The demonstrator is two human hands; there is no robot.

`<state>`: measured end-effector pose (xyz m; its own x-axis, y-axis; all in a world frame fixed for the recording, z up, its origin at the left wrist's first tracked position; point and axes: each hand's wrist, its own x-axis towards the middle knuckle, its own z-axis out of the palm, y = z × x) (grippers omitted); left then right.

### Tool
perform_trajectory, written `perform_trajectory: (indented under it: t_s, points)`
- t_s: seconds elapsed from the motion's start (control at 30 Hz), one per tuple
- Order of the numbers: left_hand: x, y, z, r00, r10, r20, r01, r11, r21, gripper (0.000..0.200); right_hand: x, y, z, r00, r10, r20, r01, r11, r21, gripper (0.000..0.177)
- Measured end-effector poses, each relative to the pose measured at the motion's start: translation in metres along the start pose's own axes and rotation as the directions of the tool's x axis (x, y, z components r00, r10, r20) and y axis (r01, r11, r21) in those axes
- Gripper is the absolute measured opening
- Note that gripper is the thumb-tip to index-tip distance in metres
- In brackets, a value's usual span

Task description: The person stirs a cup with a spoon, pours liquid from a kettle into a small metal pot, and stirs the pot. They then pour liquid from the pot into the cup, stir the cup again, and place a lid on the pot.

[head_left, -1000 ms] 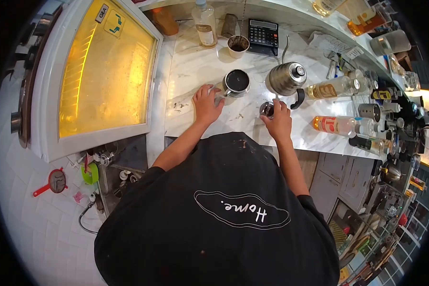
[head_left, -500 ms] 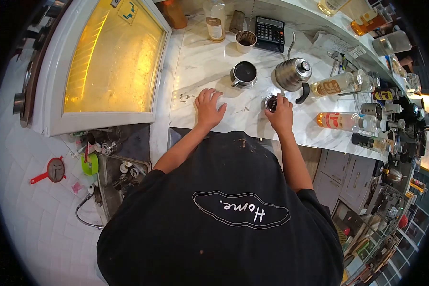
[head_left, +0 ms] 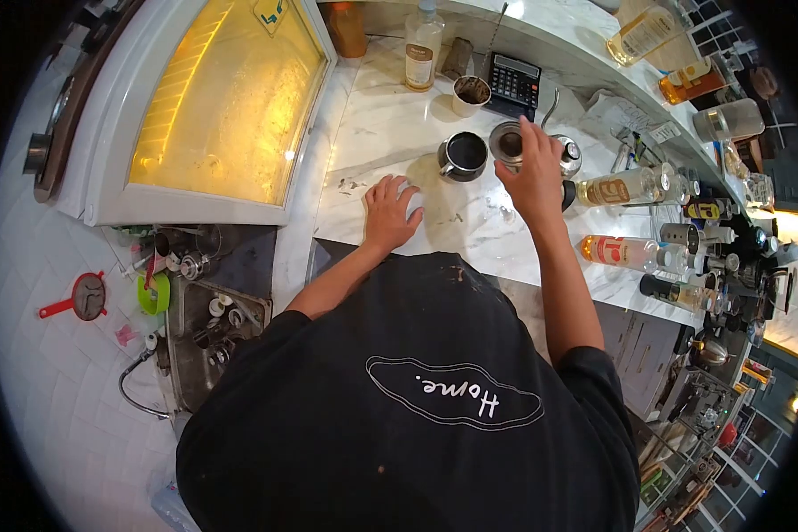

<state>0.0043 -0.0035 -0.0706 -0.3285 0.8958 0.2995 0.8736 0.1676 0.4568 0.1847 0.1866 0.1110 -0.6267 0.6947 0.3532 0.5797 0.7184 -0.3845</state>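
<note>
My left hand [head_left: 391, 213] lies on the marble counter [head_left: 363, 124] with its fingers spread, holding nothing. My right hand [head_left: 537, 173] is raised above the counter, its fingers around the side of a small clear glass [head_left: 498, 151] with something dark in its bottom. Just left of that glass stands a round cup [head_left: 464, 156] with a handle and dark contents. Behind my right hand is a steel gooseneck kettle [head_left: 570, 155], mostly covered by the fingers and glass. Beyond the cup stands a white paper cup [head_left: 471, 94] with brown residue inside.
A black calculator [head_left: 512, 84] and a labelled bottle [head_left: 423, 49] sit at the back. Several bottles, among them a red-labelled one [head_left: 619, 252], line the right side. A yellow-lit glass-door cabinet [head_left: 226, 106] borders the left, above a sink [head_left: 191, 355].
My right hand has lifted the small glass off the counter and moved it up and away from me, in front of the kettle. My left hand stays put. The view has shifted slightly.
</note>
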Motion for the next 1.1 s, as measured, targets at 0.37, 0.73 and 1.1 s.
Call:
perform_trajectory:
  t_s: [0.37,0.73,1.1]
  points:
    - [0.003,0.001,-0.006,1.000,0.008,-0.015,-0.008,1.000,-0.013,0.045,0.027,-0.008,0.017,0.891,-0.417,0.180,0.437,0.896,-0.085,0.074]
    - [0.003,0.003,-0.007,1.000,-0.008,-0.010,0.008,1.000,-0.002,0.043,0.026,-0.002,0.002,0.910,-0.360,0.206,0.359,0.932,0.041,0.072]
    - [0.004,0.005,-0.006,1.000,-0.016,-0.006,0.016,1.000,-0.005,0.043,0.006,0.021,0.021,0.953,0.129,0.275,-0.246,0.858,0.451,0.038]
